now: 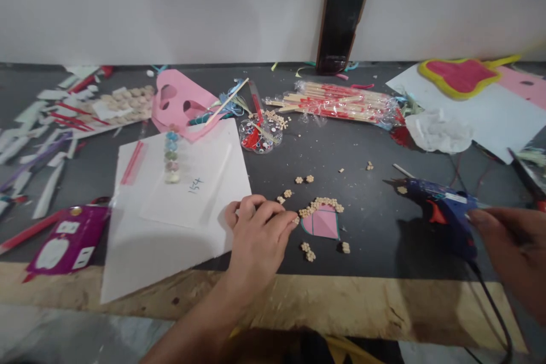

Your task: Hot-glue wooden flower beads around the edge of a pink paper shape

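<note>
My left hand (258, 233) rests on the dark table, fingers curled together, its fingertips pinching a tiny wooden flower bead at the left edge of a small pink heart-like cutout (323, 223). A row of the same beads (321, 203) lines the cutout's top. More loose beads (307, 251) lie around it. My right hand (514, 242) at the right edge is closed on the handle of a blue glue gun (439, 207), whose nozzle points left, apart from the cutout.
White paper sheets (170, 222) with a strip of paint pots (172, 156) lie left. A pink mask cutout (179, 102), a dish of googly eyes (260, 135), bagged sticks (341, 103), a leaning phone (341, 23), a purple packet (70, 242) and scraps surround them.
</note>
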Motion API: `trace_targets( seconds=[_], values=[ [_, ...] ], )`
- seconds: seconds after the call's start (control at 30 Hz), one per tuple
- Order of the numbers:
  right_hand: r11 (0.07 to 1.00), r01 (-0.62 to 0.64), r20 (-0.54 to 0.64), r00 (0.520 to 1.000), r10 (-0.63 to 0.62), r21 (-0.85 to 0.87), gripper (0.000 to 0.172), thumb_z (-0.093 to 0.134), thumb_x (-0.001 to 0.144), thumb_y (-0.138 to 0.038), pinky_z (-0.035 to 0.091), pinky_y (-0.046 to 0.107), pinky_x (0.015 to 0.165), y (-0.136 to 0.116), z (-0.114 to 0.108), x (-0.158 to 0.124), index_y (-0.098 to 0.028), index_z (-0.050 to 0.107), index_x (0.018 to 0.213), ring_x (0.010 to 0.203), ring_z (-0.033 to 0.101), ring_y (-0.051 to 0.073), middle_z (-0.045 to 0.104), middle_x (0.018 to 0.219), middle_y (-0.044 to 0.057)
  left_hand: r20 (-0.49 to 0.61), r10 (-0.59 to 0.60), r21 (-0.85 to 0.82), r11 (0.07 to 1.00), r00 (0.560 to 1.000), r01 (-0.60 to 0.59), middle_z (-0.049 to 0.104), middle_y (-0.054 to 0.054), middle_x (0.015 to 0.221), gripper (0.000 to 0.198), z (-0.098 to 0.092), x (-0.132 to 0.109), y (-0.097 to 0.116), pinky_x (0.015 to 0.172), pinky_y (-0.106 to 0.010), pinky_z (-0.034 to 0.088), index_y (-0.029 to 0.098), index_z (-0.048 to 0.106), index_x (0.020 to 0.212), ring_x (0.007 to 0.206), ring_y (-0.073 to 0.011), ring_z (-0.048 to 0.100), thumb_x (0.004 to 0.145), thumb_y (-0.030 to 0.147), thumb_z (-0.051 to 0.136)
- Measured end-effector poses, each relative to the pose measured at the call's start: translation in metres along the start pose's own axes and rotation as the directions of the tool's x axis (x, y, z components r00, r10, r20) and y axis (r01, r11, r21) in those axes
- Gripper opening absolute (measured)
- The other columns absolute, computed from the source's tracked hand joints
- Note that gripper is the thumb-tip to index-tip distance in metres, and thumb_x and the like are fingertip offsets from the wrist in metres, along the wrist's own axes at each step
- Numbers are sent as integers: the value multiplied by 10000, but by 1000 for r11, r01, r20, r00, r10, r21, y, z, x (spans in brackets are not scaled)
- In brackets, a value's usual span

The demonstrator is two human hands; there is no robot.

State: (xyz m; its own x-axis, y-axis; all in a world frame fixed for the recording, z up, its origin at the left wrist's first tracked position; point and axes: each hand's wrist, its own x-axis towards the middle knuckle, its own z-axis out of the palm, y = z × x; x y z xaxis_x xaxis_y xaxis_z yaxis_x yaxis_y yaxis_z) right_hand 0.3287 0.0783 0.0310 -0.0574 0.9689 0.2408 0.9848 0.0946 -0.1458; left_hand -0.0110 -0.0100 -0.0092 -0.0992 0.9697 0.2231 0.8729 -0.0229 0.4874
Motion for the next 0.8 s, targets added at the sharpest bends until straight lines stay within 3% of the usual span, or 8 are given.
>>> trace_targets(
  seconds=[0.03, 0.1, 0.13, 0.2, 0.3, 0.4, 0.53, 0.8],
  values=[
    [997, 68, -40, 997, -69, -47, 330, 441, 848, -557, 342, 393, 526, -19, -3, -2, -296, 633, 911, 573, 529, 260, 599, 690, 79, -2, -2, -4, 1000, 1000, 2, 673, -3, 845, 140, 0, 0, 0, 822, -433, 328, 297, 721, 850, 950, -238, 439, 883, 256, 591],
    [954, 297, -70, 953, -294, 43, 232, 424, 917, -415, 439, 412, 689, -61, -5, -5, -277, 593, 992, 835, 597, 271, 649, 897, 93, 1, 1, -9, 1000, 1000, -1, 672, -6, 858, 149, 1, -1, -1, 822, -431, 331, 296, 720, 864, 951, -237, 438, 891, 257, 578],
    [883, 459, -120, 886, -447, 98, 176, 478, 907, -387, 460, 400, 729, -81, -3, -6, -273, 595, 973, 848, 596, 254, 656, 875, 67, 3, 4, -12, 1000, 1000, -4, 671, -7, 864, 154, 1, -1, -2, 822, -430, 334, 295, 719, 873, 952, -237, 437, 894, 256, 572],
    [790, 580, -108, 814, -570, 200, 144, 522, 899, -317, 457, 423, 836, -114, 5, -6, -251, 609, 993, 934, 569, 253, 663, 951, 63, 14, 12, -15, 1000, 1000, -12, 671, -9, 871, 158, 1, -1, -3, 826, -428, 342, 290, 716, 893, 953, -237, 434, 899, 255, 562],
    [755, 585, -8, 792, -611, 295, 184, 559, 884, -256, 413, 435, 904, -146, 23, -6, -264, 637, 1051, 1056, 510, 250, 643, 1099, 51, 8, 25, -6, 1000, 1000, -24, 670, -24, 867, 166, -1, -1, -3, 831, -432, 352, 273, 718, 904, 954, -242, 433, 901, 249, 554],
    [767, 559, 81, 789, -609, 314, 179, 545, 895, -282, 371, 452, 911, -161, 37, -7, -278, 659, 1033, 1126, 467, 265, 624, 1178, 41, 6, 25, 14, 1000, 1000, -25, 672, -42, 885, 164, -3, 0, -3, 835, -439, 353, 253, 712, 943, 963, -252, 439, 898, 245, 554],
    [779, 542, 131, 788, -602, 315, 169, 560, 884, -305, 340, 488, 921, -167, 44, -7, -282, 680, 1001, 1157, 447, 283, 611, 1205, 54, 13, 15, 37, 999, 1000, -15, 679, -44, 901, 143, -4, 1, -3, 829, -447, 340, 243, 704, 926, 971, -262, 446, 890, 271, 568],
    [767, 543, 111, 787, -607, 342, 136, 585, 871, -301, 289, 495, 954, -169, 48, -6, -308, 702, 941, 1175, 433, 283, 623, 1192, 30, 32, -7, 22, 1000, 999, 7, 690, -15, 885, 152, -6, 2, -1, 821, -451, 288, 250, 691, 883, 950, -249, 463, 913, 269, 543]
  ],
)
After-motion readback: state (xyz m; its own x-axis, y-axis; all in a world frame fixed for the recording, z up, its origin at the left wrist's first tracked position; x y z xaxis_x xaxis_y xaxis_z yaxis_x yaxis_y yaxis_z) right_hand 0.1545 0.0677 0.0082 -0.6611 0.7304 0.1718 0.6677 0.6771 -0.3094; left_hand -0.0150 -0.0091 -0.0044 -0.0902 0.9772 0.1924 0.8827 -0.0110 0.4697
